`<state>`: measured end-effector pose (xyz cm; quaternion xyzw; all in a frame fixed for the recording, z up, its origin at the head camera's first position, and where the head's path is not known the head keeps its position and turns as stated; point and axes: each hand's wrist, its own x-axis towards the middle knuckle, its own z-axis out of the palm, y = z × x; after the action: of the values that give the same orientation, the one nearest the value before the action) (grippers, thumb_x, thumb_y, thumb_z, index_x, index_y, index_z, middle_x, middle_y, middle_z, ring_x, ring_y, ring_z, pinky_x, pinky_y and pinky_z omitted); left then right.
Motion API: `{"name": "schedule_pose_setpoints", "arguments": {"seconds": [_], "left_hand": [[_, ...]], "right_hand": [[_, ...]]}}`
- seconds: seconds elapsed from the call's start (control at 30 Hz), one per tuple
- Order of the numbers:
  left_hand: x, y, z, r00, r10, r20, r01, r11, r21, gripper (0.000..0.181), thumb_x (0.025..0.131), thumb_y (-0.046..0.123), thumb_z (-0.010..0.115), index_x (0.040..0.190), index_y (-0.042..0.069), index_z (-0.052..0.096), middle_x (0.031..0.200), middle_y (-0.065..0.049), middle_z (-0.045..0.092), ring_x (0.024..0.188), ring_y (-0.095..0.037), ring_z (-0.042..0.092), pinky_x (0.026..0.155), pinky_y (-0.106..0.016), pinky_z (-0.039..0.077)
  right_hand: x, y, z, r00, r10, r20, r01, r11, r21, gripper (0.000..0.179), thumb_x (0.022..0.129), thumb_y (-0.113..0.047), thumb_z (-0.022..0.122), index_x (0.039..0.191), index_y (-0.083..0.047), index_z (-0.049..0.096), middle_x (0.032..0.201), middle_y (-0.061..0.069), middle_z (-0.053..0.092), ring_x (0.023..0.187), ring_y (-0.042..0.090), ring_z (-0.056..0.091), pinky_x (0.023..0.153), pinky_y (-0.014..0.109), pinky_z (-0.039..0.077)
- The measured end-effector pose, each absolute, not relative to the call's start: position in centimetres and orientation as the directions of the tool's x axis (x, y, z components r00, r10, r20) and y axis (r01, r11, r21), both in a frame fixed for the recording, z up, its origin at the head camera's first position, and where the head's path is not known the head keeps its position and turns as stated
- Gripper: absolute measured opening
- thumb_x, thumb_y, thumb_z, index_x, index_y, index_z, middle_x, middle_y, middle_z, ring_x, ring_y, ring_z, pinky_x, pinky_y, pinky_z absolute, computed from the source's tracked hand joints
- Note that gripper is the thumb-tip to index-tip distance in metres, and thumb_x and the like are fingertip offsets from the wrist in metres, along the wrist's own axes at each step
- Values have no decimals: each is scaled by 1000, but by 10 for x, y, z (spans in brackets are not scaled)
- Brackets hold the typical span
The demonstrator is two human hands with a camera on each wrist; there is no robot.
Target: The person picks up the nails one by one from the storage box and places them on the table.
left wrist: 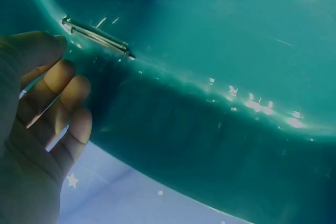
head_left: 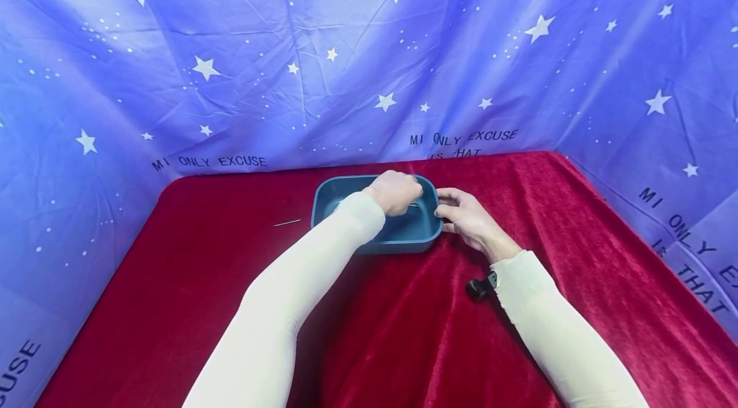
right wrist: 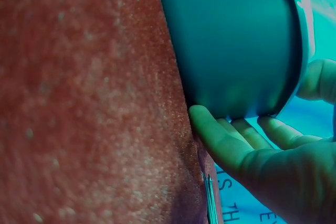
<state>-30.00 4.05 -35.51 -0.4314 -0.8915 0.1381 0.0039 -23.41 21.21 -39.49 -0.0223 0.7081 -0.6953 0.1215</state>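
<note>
A blue-green rectangular basin (head_left: 403, 244) with rounded corners stands on the red cloth. My left hand (head_left: 394, 193) reaches down inside it; in the left wrist view its fingers are loosely bent beside a few slim metal rods (left wrist: 97, 36). The rods lie along the edge of the basin floor, close to the thumb and index tips. Whether these touch the rods I cannot tell. At the basin's right end is my right hand (head_left: 469, 222), its extended fingers (right wrist: 218, 135) against the outer wall and its thumb by the rim.
A thin metal stick (head_left: 286, 223) lies on the cloth (head_left: 190, 280) left of the basin. Thin shiny rods (right wrist: 211, 198) also show low in the right wrist view. A blue star-printed curtain (head_left: 346, 88) stands close behind the table. A black wrist camera (head_left: 480, 289) hangs at the right cuff.
</note>
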Motion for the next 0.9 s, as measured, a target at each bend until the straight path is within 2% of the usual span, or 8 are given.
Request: {"name": "schedule_pose_setpoints", "arguments": {"seconds": [0.27, 0.43, 0.9], "left_hand": [[-301, 44, -364, -614, 777, -140, 781, 573, -249, 14, 89, 20, 62, 101, 19, 70, 88, 1, 66, 78, -16, 59, 77, -34, 53], [-302, 48, -368, -616, 776, -136, 780, 576, -244, 14, 89, 19, 62, 101, 18, 70, 86, 1, 65, 76, -17, 59, 76, -35, 53], [-304, 49, -372, -668, 725, -168, 744, 640, -194, 17, 88, 20, 65, 105, 17, 69, 83, 1, 64, 76, -17, 58, 79, -35, 53]], "right_hand": [[-235, 213, -395, -968, -210, -137, 136, 21, -990, 54, 86, 4, 48, 138, 8, 35, 133, 31, 43, 104, 35, 58, 87, 49, 51], [-236, 214, -396, -967, -210, -141, 141, 18, -990, 53, 86, 5, 49, 137, 9, 35, 131, 30, 43, 102, 32, 59, 86, 49, 51], [-235, 213, -394, -967, -207, -148, 146, 27, -989, 55, 86, 5, 48, 139, 8, 34, 132, 30, 42, 101, 31, 58, 86, 47, 52]]}}
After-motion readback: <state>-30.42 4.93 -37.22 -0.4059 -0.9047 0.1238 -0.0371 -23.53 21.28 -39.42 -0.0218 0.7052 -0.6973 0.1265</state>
